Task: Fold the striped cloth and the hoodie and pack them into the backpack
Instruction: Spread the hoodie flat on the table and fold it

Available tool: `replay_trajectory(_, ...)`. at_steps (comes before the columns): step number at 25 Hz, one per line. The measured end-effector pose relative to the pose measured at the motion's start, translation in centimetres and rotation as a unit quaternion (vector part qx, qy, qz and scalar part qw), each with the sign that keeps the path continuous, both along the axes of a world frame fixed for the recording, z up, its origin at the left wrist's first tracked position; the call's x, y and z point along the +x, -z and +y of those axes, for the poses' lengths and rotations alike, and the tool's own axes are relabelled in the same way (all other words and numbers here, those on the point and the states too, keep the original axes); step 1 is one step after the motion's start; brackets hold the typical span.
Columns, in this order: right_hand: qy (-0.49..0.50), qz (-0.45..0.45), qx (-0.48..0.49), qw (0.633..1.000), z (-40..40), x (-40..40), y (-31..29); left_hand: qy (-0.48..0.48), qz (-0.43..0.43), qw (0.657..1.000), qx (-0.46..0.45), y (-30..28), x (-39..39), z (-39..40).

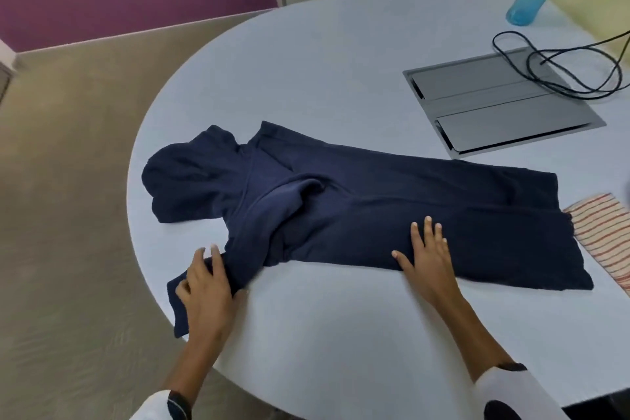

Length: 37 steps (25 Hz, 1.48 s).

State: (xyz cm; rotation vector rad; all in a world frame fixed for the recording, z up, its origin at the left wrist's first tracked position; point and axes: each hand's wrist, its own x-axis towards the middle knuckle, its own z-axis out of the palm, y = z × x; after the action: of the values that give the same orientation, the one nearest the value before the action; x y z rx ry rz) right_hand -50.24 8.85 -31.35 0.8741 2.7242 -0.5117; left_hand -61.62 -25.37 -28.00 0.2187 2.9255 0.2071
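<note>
A navy hoodie [341, 208] is spread on the grey table [341, 61], its near sleeve held under the left hand [204, 286], grip unclear, while the right hand [426, 249] lies flat on the body; the sleeve is best laid straight across, creases smoothed; the striped cloth [603, 235] lies alongside

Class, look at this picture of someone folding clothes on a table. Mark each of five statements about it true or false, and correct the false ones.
1. The hoodie lies spread on the table. True.
2. The right hand lies flat on the hoodie with straight fingers. True.
3. The striped cloth lies on top of the hoodie. False: it lies on the table beside the hoodie's right end.
4. The left hand is on the hood. False: it is on a sleeve near the table's edge.
5. A black cable lies looped over the grey panel. True.
</note>
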Motion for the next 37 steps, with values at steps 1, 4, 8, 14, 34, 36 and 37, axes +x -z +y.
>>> replay_trajectory(1,-0.002,0.004,-0.019,1.000,-1.1,-0.4,-0.3,-0.001,-0.019,1.000,0.006,-0.1,-0.2,-0.7)
replay_trajectory(4,0.001,0.038,-0.114,0.993,-4.3,-1.7,-1.9,-0.010,-0.001,0.994,0.108,-2.6,-0.8,-0.8)
replay_trajectory(8,0.046,0.152,-0.274,0.949,-8.1,-3.6,-6.0,0.043,0.107,0.966,0.233,-8.2,-1.0,3.0)
replay_trajectory(14,-0.074,0.161,-0.500,0.848,-10.0,-4.3,-13.1,-0.102,-0.104,0.840,0.523,-12.9,-1.5,9.6)
replay_trajectory(34,0.409,0.503,-0.441,0.621,10.6,0.3,-20.8,0.010,-0.021,0.979,0.204,0.0,-3.8,3.7)
replay_trajectory(36,0.408,0.464,-0.450,0.645,11.8,1.3,-20.4,-0.005,-0.005,0.979,0.202,-0.2,-4.2,3.7)
replay_trajectory(37,0.415,0.439,-0.461,0.650,12.5,1.9,-19.7,-0.008,-0.004,0.980,0.200,-0.2,-4.4,3.8)
